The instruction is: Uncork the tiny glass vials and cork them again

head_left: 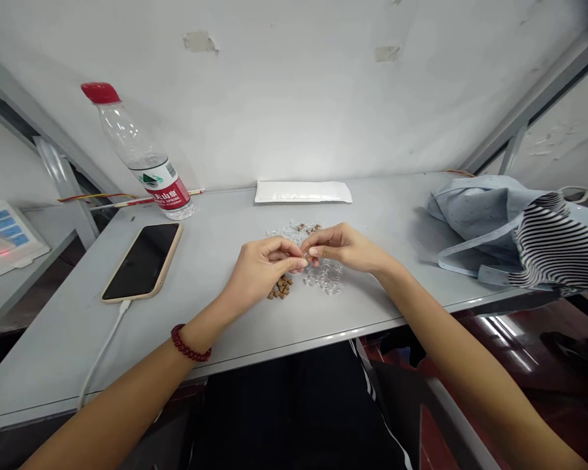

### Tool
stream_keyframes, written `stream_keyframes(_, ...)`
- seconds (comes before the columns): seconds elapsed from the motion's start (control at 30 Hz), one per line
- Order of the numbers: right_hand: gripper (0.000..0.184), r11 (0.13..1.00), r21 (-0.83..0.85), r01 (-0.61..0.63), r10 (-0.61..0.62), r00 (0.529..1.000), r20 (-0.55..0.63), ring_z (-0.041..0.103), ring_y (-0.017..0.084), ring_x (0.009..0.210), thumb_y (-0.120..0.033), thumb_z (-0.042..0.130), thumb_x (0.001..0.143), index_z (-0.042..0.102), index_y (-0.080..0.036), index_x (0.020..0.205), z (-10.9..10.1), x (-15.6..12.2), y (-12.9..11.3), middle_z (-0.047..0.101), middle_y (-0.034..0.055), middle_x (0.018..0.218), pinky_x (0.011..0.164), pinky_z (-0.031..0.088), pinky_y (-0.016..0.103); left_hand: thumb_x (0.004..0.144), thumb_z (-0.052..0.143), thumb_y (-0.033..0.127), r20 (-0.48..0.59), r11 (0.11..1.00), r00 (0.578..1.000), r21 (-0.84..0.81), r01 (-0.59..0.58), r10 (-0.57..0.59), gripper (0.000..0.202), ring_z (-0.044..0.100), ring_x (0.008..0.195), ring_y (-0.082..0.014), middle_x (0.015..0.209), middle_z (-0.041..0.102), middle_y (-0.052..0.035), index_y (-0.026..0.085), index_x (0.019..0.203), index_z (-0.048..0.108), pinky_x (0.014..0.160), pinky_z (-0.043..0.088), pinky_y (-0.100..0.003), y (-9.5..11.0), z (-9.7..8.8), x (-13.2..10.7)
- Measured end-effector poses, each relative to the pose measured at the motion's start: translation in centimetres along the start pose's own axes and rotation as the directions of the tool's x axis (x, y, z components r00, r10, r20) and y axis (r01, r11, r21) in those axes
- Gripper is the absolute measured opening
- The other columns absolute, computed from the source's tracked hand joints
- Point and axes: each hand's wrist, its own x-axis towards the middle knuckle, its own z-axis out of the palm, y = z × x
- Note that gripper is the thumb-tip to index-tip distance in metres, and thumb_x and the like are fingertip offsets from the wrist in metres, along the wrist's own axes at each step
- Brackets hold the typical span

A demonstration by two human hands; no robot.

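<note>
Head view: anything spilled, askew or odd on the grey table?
Nothing damaged. Small clear plastic pieces and brown pellets lie loose in uncontained piles at centre. The clear red-capped water bottle looks tilted, perhaps lens distortion. The blue cloth bag slumps at the right end.

Grey table (215, 339), white wall (294, 98), glossy floor (509, 326).

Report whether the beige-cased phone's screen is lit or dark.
Dark: the beige-cased phone lies face up, its screen plain black, with a white cable plugged in.
</note>
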Motion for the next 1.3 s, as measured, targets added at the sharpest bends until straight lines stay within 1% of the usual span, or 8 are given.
stream_keyframes(0.27, 0.016, 0.994, 0.107, -0.022, 0.011, 0.995, 0.1, 0.052, 0.01, 0.062, -0.024, 0.062, 0.083, 0.073, -0.014, 0.089, 0.2, -0.1, 0.5, 0.064, 0.0012, 0.07, 0.064, 0.045, 0.027, 0.065, 0.078, 0.037, 0.149, 0.983, 0.975, 0.106, 0.153, -0.168, 0.027, 0.059, 0.05, -0.0134, 0.056, 0.065, -0.0014, 0.015, 0.066, 0.064, 0.046, 0.046, -0.023, 0.1, -0.3, 0.4)
stream_keyframes(0.33, 0.016, 0.995, 0.1, -0.022, 0.012, 0.995, 0.097, 0.051, 0.01, 0.062, -0.026, 0.062, 0.083, 0.073, -0.015, 0.088, 0.3, 0.1, 0.7, 0.064, 0.001, 0.07, 0.064, 0.045, 0.027, 0.066, 0.076, 0.039, 0.134, 0.978, 0.976, 0.144, 0.153, -0.173, 0.027, 0.054, 0.046, -0.0114, 0.051, 0.06, 0.0002, 0.015, 0.064, 0.064, 0.044, 0.043, -0.023, 0.1, -0.3, 0.5)
stream_keyframes(0.47, 0.017, 0.999, 0.005, 0.035, -0.034, 0.989, -0.146, 0.055, 0.012, 0.068, -0.028, 0.063, 0.081, 0.072, -0.017, 0.089, -0.1, 0.4, 0.8, 0.066, 0.0022, 0.075, 0.069, 0.046, 0.03, 0.073, 0.069, 0.044, 0.007, 0.978, 1.0, 0.206, -0.014, 0.013, 0.028, 0.054, 0.052, -0.0114, 0.057, 0.061, -0.0004, 0.016, 0.068, 0.066, 0.05, 0.043, -0.023, 0.2, -0.7, 0.8)
stream_keyframes(0.57, 0.016, 0.954, -0.293, -0.059, -0.044, 0.942, -0.333, 0.059, 0.016, 0.077, -0.026, 0.062, 0.08, 0.072, -0.018, 0.088, -0.7, 0.6, 1.0, 0.07, 0.0049, 0.085, 0.073, 0.045, 0.033, 0.078, 0.063, 0.043, -0.028, 0.936, 0.998, 0.349, -0.047, 0.061, 0.028, 0.059, 0.062, -0.0152, 0.065, 0.066, -0.0026, 0.017, 0.07, 0.069, 0.058, 0.046, -0.026, 0.2, -1.5, 1.0)
stream_keyframes(0.63, 0.015, 0.88, -0.457, -0.128, -0.055, 0.928, -0.367, 0.06, 0.018, 0.079, -0.024, 0.06, 0.08, 0.072, -0.018, 0.086, -0.9, 0.6, 1.2, 0.072, 0.0054, 0.089, 0.073, 0.044, 0.034, 0.079, 0.062, 0.039, -0.002, 0.887, 0.999, 0.461, -0.035, 0.041, 0.024, 0.061, 0.067, -0.0177, 0.072, 0.07, -0.0037, 0.017, 0.072, 0.07, 0.064, 0.047, -0.028, 0.0, -1.9, 1.1)
stream_keyframes(0.83, 0.016, 0.84, -0.529, -0.119, -0.07, 0.943, -0.324, 0.061, 0.019, 0.085, -0.021, 0.056, 0.079, 0.071, -0.019, 0.085, -1.0, 0.4, 1.4, 0.072, 0.0049, 0.094, 0.073, 0.042, 0.033, 0.077, 0.06, 0.031, 0.202, 0.812, 0.978, 0.579, -0.079, -0.049, 0.016, 0.064, 0.076, -0.0211, 0.081, 0.072, -0.0042, 0.02, 0.079, 0.072, 0.068, 0.047, -0.029, -0.4, -2.5, 1.2)
stream_keyframes(1.07, 0.014, 0.819, -0.564, -0.103, -0.043, 0.97, -0.24, 0.06, 0.02, 0.085, -0.022, 0.058, 0.078, 0.071, -0.019, 0.082, -1.0, 0.4, 1.2, 0.07, 0.005, 0.089, 0.07, 0.041, 0.032, 0.074, 0.06, 0.03, 0.249, 0.77, 0.96, 0.635, -0.062, -0.127, 0.016, 0.062, 0.062, -0.0184, 0.069, 0.071, -0.0034, 0.021, 0.069, 0.072, 0.054, 0.043, -0.025, 0.7, -3.2, 0.9)
stream_keyframes(1.3, 0.027, 0.809, -0.573, -0.129, -0.085, 0.94, -0.331, 0.058, 0.018, 0.079, -0.032, 0.048, 0.09, 0.068, -0.018, 0.078, -1.1, 1.0, 1.8, 0.067, 0.006, 0.084, 0.07, 0.04, 0.032, 0.071, 0.059, 0.023, 0.256, 0.816, 0.962, 0.573, -0.07, -0.098, 0.014, 0.06, 0.056, -0.0168, 0.062, 0.069, -0.0019, 0.02, 0.064, 0.072, 0.051, 0.04, -0.024, 0.2, -3.0, 0.8)
